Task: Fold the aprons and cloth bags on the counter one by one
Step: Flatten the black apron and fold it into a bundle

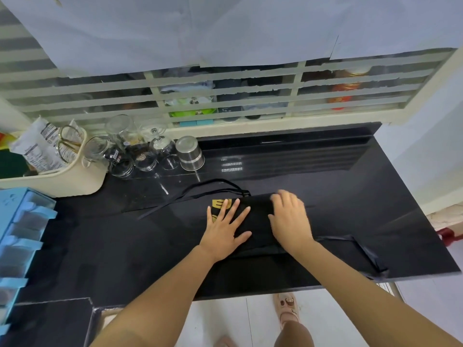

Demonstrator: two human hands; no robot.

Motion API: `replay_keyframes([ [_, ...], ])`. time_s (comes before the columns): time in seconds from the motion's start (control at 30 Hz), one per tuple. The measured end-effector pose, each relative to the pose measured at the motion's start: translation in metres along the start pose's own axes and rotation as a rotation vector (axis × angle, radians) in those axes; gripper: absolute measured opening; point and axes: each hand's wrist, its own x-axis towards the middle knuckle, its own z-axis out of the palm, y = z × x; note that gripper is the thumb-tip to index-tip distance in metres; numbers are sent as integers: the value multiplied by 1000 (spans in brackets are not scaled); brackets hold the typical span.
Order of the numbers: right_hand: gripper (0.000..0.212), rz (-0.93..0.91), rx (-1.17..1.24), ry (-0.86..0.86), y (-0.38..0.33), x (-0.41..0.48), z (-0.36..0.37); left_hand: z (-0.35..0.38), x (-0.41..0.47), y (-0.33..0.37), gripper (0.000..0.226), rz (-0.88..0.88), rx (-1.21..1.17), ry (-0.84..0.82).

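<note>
Black apron (258,221), yellow print showing, lies folded under both hands.

The yellow print (217,204) on the black apron (258,221) lies partly under the left grip (225,227), unreadable; the right grip (288,216) blurs at its fingertips (276,196); apron edges merge with the dark surface (125,246); the blue rack (22,234) is cut off at the left edge.

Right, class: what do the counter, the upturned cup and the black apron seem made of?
Counter: likely polished dark stone; it is glossy, with striped reflections. Cup: brushed metal, probably steel, with a silvery sheen. Apron: matte black cloth that folds and creases.
</note>
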Motion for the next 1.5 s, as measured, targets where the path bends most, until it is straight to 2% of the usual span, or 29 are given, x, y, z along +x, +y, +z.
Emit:
replay_keyframes([
  [0.03, 48, -132, 55, 16, -5, -1, 5, 1, -1, 1, 64, -1, 16, 16],
  [0.1, 51, -258, 123, -130, -10, -4, 21, 2, -2, 1, 65, 2, 39, 48],
  [0.17, 65, -192, 128, -279, -5, -6, 36, 3, -3, 1, 69, 2, 47, 74],
  [0.23, 80, -128, 84, -287, 3, -6, 50, 5, -3, -1, 70, -6, 29, 94],
  [0.4, 86, -74, 48, -340, 0, 5, 47, 6, -20, -8, 92, 145, -58, 16],
  [0.47, 86, -60, 62, -354, -1, 9, 46, 8, -34, -12, 85, 196, -45, -3],
  [0.57, 98, -82, 18, -400, -2, 8, 38, 10, -51, -14, 70, 169, -8, -26],
  [0.7, 102, -346, 84, -546, -2, -18, 21, 2, -55, -10, 59, 136, 54, -25],
  [0.77, 100, -383, 92, -588, 6, -35, 14, -6, -59, -8, 55, 136, -24, -62],
  [0.8, 93, -372, 101, -575, 10, -42, 9, -12, -64, -8, 53, 140, -81, -81],
  [0.93, 46, -208, 260, -490, 21, -60, -7, -34, -82, -9, 39, 77, -403, -183],
  [1.0, 20, -87, 413, -543, 22, -68, -15, -39, -89, -11, 31, 13, -546, -274],
  [1.07, 7, 35, 581, -574, 20, -72, -19, -40, -90, -14, 32, -68, -648, -357],
  [1.17, 17, 232, 745, -503, 17, -75, -16, -32, -87, -16, 26, -178, -815, -314],
  [1.23, 20, 304, 765, -449, 9, -75, -14, -26, -82, -14, 19, -223, -825, -220],
  [1.3, 34, 374, 726, -432, 3, -72, -11, -20, -77, -11, 11, -255, -795, -116],
  [1.37, 35, 418, 660, -428, -1, -68, -9, -15, -73, -7, 15, -310, -757, -14],
  [1.43, 24, 464, 637, -411, -1, -65, -5, -14, -71, 1, 27, -383, -684, 59],
  [1.5, 28, 512, 638, -406, -2, -63, -1, -14, -69, 9, 39, -408, -515, 106],
])
